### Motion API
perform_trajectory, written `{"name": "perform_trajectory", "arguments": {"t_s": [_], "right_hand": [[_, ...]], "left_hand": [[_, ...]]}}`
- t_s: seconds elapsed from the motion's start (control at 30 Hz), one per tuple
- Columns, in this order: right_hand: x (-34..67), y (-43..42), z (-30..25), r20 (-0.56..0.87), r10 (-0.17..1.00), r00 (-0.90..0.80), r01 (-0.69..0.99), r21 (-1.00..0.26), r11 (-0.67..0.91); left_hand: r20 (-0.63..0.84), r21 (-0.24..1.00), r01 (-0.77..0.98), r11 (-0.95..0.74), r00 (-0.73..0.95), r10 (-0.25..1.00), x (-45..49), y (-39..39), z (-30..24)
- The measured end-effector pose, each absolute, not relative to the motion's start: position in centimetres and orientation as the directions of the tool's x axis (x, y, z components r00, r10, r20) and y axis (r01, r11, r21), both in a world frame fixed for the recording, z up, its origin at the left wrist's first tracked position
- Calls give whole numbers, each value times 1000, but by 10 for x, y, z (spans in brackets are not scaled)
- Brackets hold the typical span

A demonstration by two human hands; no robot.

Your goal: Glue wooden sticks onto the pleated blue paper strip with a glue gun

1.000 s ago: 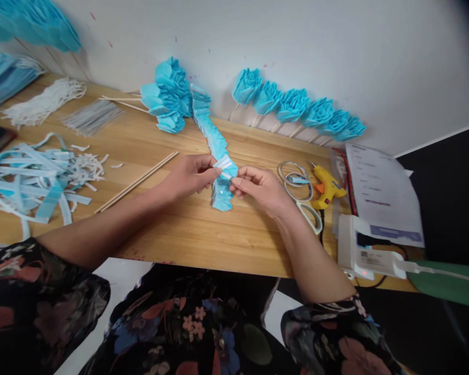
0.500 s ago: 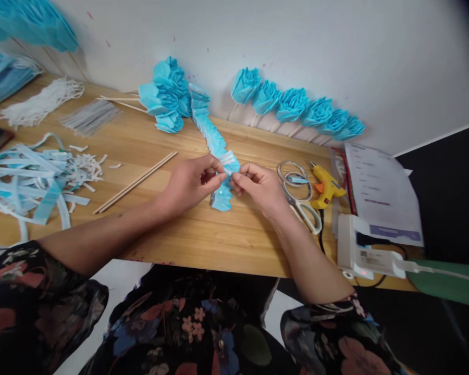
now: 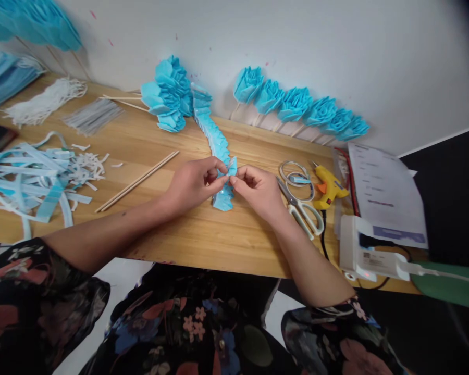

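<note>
My left hand [image 3: 193,183] and my right hand [image 3: 258,190] meet over the middle of the wooden table [image 3: 172,229]. Both pinch one small blue folded piece [image 3: 232,166] between fingertips. Beneath them a long row of stacked blue folded pieces [image 3: 213,138] runs from the table's middle back to the wall. The row's near end [image 3: 222,200] lies just under my hands.
Blue paper flowers on sticks [image 3: 300,107] lean along the wall, and a bunch of them [image 3: 168,96] lies flat. Scissors [image 3: 303,211], a yellow glue gun [image 3: 327,187] and tape rings [image 3: 295,174] sit right of my hands. Two wooden skewers [image 3: 136,181] and cut strips [image 3: 31,177] lie left.
My hands have closed in on each other. The flat blue and white piece held between them a second ago is now folded small and pinched upright at my fingertips.
</note>
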State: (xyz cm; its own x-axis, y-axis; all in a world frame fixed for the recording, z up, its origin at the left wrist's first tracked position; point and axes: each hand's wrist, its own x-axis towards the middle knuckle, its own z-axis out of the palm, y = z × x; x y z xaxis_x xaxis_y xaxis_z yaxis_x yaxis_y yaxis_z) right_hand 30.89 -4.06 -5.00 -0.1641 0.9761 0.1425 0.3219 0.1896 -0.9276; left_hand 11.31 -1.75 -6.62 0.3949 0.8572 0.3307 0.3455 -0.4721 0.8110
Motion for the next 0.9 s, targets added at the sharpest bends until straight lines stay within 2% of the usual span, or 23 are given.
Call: {"name": "perform_trajectory", "arguments": {"t_s": [0.27,0.9], "right_hand": [[308,-41,-49,149,977,-152,388,-900,198],[310,-40,-50,126,981,-149,381,-908,175]], "left_hand": [[299,821,355,-447,400,866,114,-17,-63],[309,836,329,-440,381,872,113,-14,-62]]}}
